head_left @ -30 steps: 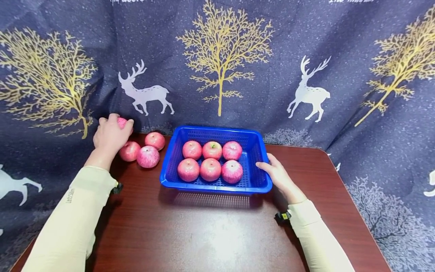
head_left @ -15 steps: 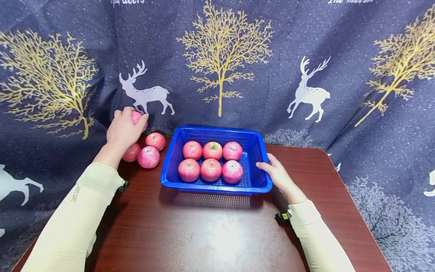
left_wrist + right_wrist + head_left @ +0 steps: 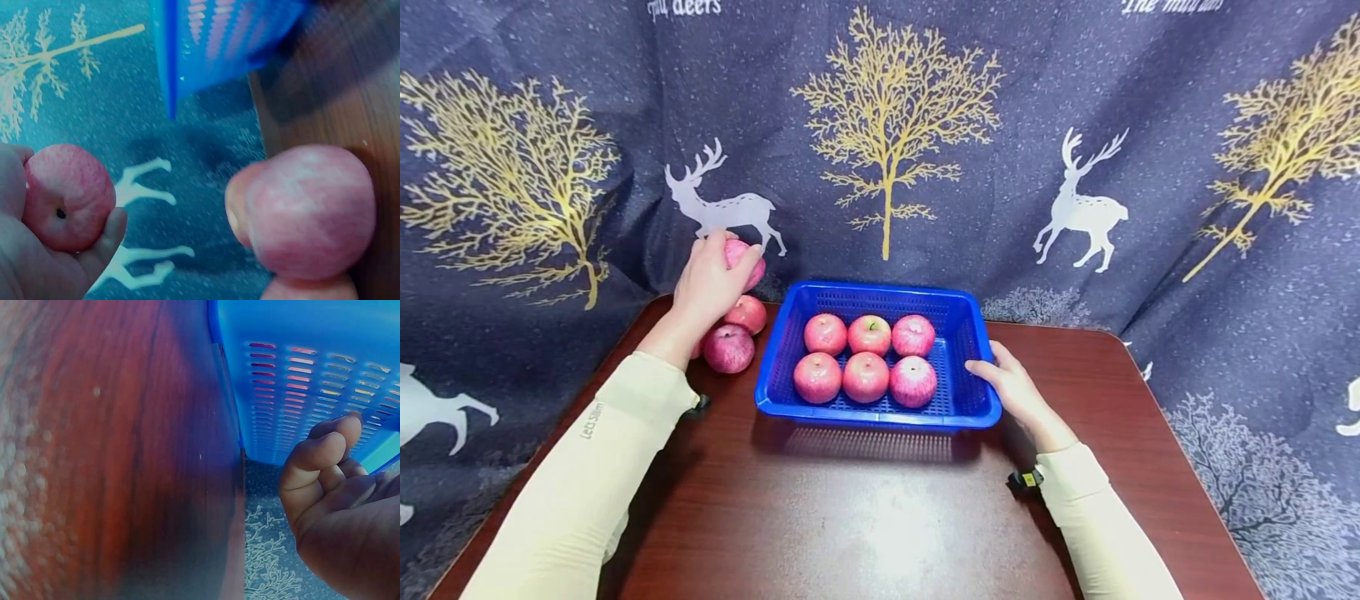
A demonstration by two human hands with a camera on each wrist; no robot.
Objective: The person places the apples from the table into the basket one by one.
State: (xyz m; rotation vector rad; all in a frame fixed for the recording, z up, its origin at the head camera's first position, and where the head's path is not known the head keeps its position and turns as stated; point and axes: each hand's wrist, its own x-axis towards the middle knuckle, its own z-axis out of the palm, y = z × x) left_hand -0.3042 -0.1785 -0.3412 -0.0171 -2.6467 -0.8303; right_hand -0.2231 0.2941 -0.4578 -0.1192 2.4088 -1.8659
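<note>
A glossy reddish-brown wood-grained table (image 3: 775, 492) with a rounded far right corner carries a rectangular blue plastic basket (image 3: 880, 419) with slotted sides, standing by the middle of the far edge, its long side along that edge. Toward the far left corner, three apples lie bunched close: a round dark-pink apple (image 3: 728, 348), a round light-red apple (image 3: 746, 313) nearer the far edge, and a mostly hidden red apple (image 3: 697, 351).
</note>
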